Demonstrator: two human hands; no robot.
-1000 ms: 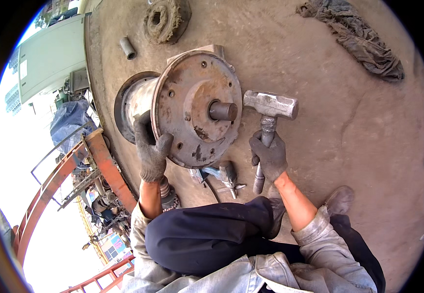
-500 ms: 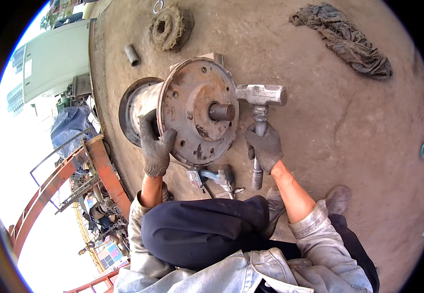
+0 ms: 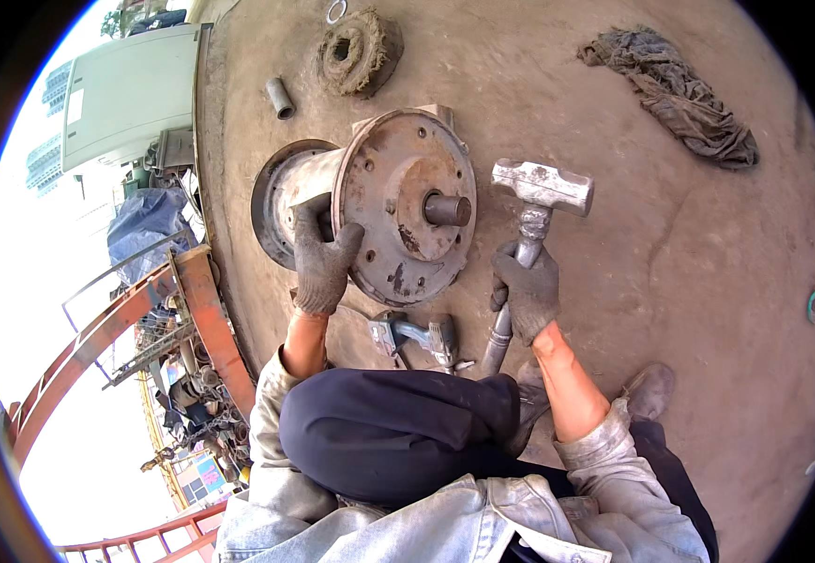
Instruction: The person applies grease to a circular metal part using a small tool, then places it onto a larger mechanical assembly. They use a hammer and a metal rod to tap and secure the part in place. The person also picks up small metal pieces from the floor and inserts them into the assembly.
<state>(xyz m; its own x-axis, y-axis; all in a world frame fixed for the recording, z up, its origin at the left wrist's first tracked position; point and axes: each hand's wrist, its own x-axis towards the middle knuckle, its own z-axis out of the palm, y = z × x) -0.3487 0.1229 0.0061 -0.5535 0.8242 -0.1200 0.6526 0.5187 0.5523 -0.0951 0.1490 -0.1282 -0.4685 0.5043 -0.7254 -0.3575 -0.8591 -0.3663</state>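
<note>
Hammer (image 3: 543, 186), likely top-heavy, stiff | right grip (image 3: 528, 289) wrapped round handle (image 3: 498, 345), sensible hold | drum (image 3: 379, 188), seemingly heavy | left grip (image 3: 323, 267) pinching rim (image 3: 340, 178)

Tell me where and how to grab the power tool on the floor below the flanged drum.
Probably best around the power tool's blue handle: it is the slimmer stretch between the boxy end and thicker dark body. Come from above, since the tool lies on the floor with the flanged drum beyond it and a knee on the near side.
</note>
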